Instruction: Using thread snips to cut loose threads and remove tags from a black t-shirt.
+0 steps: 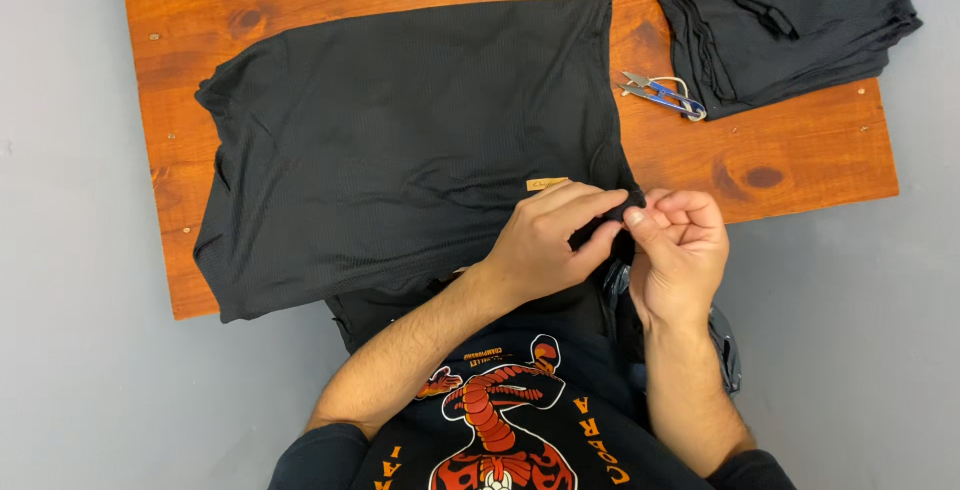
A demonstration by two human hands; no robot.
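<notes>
A black mesh garment (400,140) lies spread flat over the orange wooden table (800,155), with a small tan label (546,184) near its lower right corner. My left hand (552,240) pinches the garment's near right corner between thumb and fingers. My right hand (682,250) meets it from the right, fingers curled and pinching the same bit of black fabric (634,214). Both hands sit at the table's near edge, just above my lap.
A pair of small thread snips (660,95) with a blue handle lies on the table to the right of the garment. A stack of folded black garments (790,20) fills the far right corner. Grey floor surrounds the table.
</notes>
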